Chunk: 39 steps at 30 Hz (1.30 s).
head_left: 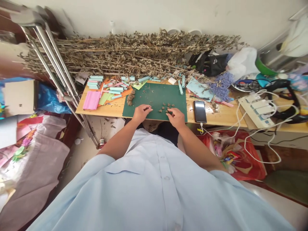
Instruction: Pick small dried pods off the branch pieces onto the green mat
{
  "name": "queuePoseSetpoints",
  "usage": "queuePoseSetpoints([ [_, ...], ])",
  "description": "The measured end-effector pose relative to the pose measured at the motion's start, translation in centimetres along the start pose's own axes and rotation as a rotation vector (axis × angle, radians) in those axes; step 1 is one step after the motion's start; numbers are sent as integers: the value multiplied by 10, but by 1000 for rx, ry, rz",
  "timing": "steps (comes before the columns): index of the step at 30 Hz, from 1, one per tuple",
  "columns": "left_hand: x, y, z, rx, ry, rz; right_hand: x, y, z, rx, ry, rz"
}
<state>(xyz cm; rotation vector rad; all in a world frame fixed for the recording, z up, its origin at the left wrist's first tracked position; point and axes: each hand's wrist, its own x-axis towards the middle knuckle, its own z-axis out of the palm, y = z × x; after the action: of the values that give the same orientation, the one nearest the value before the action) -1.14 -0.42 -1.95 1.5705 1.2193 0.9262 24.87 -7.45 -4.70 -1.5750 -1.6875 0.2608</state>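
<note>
A green mat lies on the wooden table in front of me. Over its left front part is my left hand, fingers pinched together on something too small to make out. My right hand rests near the mat's right front edge, its fingers closed at several small brown clumps; what they grip, if anything, is hidden. A larger pile of dried brown leaves sits at the mat's left edge.
Dried stalks line the back. Paper rolls and pink paper lie left. At right are a phone with its cable, and a power strip. A metal stand rises at left.
</note>
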Motion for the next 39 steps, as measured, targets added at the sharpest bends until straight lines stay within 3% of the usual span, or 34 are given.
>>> queuePoseSetpoints([
  [4, -1, 3, -2, -55, -73, 4, 1, -2, 1, -19, 17, 10],
  [12, -6, 8, -7, -19, -105, 73, 3, -5, 3, -39, 26, -30],
  [27, -4, -8, -3, 17, -109, 268, 2, -13, 0, -73, -9, 7],
  [32, -5, -10, -1, 14, -106, 298, 13, -45, 0, 54, 38, 2],
  [39, -6, -5, -2, 14, -123, 319, 36, -106, 7, 231, -102, 118],
])
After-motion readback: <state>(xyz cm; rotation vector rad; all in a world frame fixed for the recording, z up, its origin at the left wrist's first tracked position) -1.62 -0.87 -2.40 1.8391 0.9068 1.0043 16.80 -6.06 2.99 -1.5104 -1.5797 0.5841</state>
